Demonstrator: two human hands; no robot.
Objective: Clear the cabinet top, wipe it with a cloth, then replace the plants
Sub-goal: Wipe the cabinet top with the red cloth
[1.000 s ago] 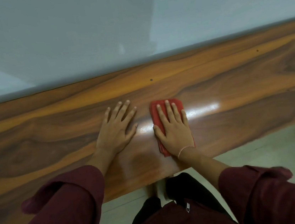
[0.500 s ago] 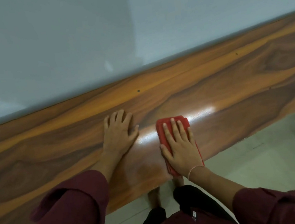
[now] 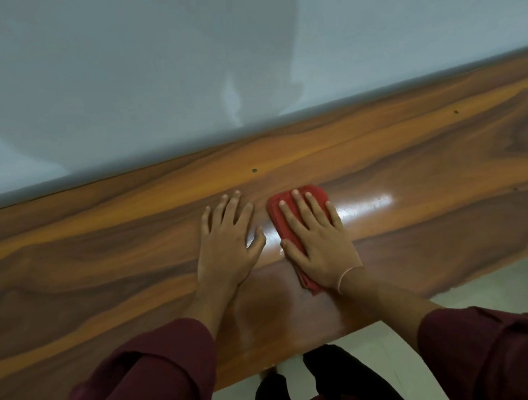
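Right hand [image 3: 320,246] released, flat, pressing folded red cloth [image 3: 275,218] to wooden surface [image 3: 96,253] for wiping; left hand [image 3: 225,251] flat too, likely bracing.

A long, glossy wooden cabinet top [image 3: 96,253] with swirling orange and dark brown grain runs across the view, its back edge against a pale wall. A folded red cloth [image 3: 318,196] lies flat near the middle. The right hand [image 3: 322,249] presses on the cloth with straight fingers. The left hand [image 3: 228,247] rests flat on bare wood just beside it. A bright glare shines right of the cloth.
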